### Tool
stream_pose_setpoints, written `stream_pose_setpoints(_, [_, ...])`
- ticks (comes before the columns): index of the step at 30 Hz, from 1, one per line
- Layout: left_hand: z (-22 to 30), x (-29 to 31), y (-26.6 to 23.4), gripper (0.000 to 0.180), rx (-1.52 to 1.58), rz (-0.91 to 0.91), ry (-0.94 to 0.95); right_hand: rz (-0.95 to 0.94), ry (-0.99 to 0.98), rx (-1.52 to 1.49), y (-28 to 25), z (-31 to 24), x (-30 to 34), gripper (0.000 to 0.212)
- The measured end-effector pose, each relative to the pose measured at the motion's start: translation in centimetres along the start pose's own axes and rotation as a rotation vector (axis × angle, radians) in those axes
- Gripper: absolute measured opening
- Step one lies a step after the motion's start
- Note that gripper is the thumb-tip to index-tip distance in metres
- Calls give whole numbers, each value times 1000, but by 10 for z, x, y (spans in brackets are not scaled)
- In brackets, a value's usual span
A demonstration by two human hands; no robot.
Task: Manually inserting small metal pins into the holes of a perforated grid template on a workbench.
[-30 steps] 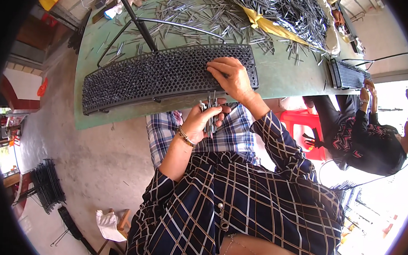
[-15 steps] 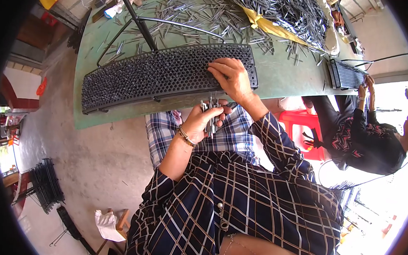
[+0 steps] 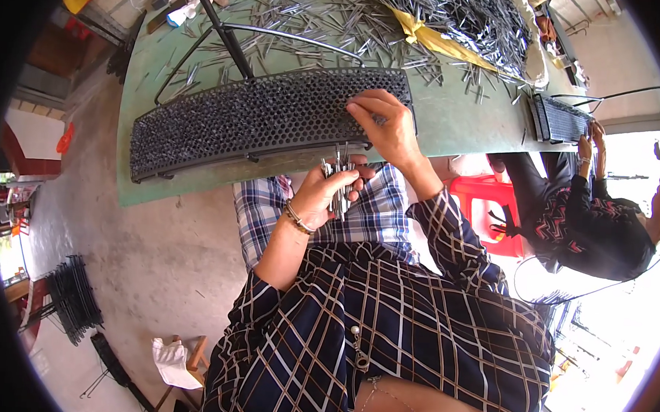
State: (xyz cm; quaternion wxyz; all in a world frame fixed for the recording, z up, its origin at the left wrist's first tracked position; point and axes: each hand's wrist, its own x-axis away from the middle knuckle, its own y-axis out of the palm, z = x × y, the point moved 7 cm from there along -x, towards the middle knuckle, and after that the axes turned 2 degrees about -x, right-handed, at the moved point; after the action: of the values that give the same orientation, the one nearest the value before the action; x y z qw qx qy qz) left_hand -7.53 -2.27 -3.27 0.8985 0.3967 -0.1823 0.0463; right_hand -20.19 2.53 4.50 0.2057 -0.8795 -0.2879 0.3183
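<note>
A long black perforated rack (image 3: 275,115) with rows of round holes lies along the near edge of the green table. Its left part is densely filled with thin metal pins, while open holes show toward the right. In front of the rack my left hand (image 3: 319,194) is closed around a bundle of thin metal pins (image 3: 339,184), their ends sticking out above and below. My right hand (image 3: 389,127) is over the right part of the rack, thumb and fingertips pinched together at the holes. Whatever the pinch holds is too small to make out.
Loose metal pins (image 3: 308,28) lie scattered across the green table (image 3: 473,127), with a large heap (image 3: 470,28) beyond a yellow strip. A black metal frame (image 3: 230,47) rises behind the rack. At right a co-worker (image 3: 594,217) handles another rack (image 3: 558,120) near a red stool (image 3: 485,198).
My right hand has shifted slightly right and its fingertips now touch a different spot on the rack. My left hand keeps its bundle, nearly in place.
</note>
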Motion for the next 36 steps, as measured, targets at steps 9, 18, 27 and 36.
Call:
stream_pose_setpoints(9, [7,-3,10,19,-141,-50,51,-455,500,-368,9,12,32,23])
stream_pose_setpoints(18, [1,-4,18,27,-205,-126,-3,-342,679,-653,10,28,42,25])
stream_pose_setpoints(27, [-5,-5,11,32,-59,-51,-58,81,465,-480,-14,35,6,27])
stream_pose_setpoints(36, [-8,-8,10,32,-56,-50,-51,88,254,-103,-15,25,0,23])
